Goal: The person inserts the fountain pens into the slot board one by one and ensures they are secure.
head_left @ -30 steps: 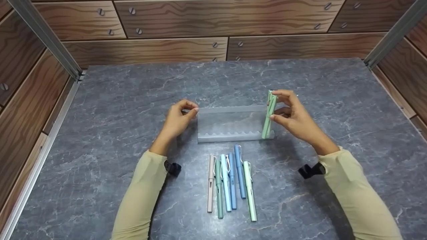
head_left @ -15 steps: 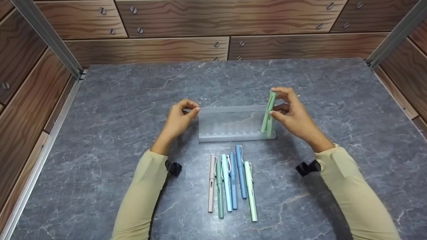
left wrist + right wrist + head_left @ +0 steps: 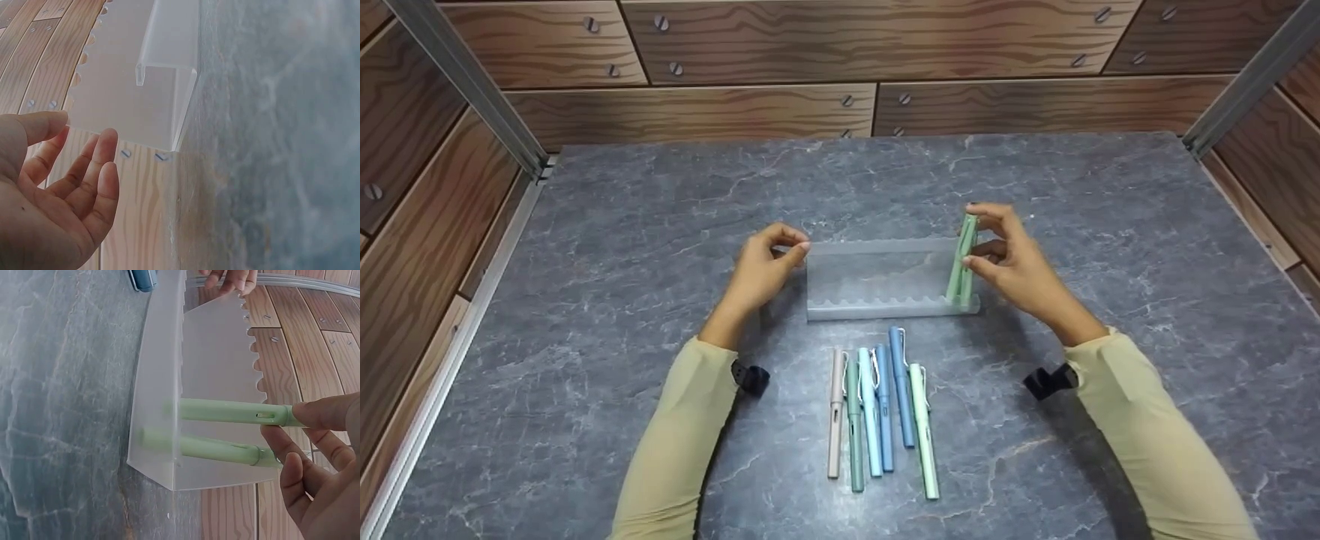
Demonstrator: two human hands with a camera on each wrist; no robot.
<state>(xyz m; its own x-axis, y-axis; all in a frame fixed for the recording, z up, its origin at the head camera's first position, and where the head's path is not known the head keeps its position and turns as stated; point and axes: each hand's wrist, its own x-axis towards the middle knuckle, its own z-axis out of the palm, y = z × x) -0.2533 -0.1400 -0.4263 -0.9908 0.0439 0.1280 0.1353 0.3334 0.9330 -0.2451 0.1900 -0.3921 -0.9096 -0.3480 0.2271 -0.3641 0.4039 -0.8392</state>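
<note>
A frosted clear pen stand (image 3: pixel 877 274) with scalloped edges stands upright mid-table. My left hand (image 3: pixel 761 266) pinches its upper left corner between thumb and index finger; the other fingers are loosely bent in the left wrist view. At the stand's right end, my right hand (image 3: pixel 1020 262) pinches the upper end of a light green pen (image 3: pixel 225 410), whose lower end is behind the stand's front lip. Beside it, nearer the right edge, a second green pen (image 3: pixel 216 449) leans in the stand, its lower end showing through the frosted lip.
In front of the stand lie several capped pens: a taupe pen (image 3: pixel 835 420), a dark green pen (image 3: pixel 853 427), a light blue pen (image 3: pixel 870 420), two blue pens (image 3: pixel 901 397) and a pale green pen (image 3: pixel 924 442). Wood-patterned panels (image 3: pixel 765 37) border the grey marbled table (image 3: pixel 660 202).
The pinched green pen's lower end has moved from in front of the stand's lip to behind it. My right hand has shifted slightly left; the left stays at the corner.
</note>
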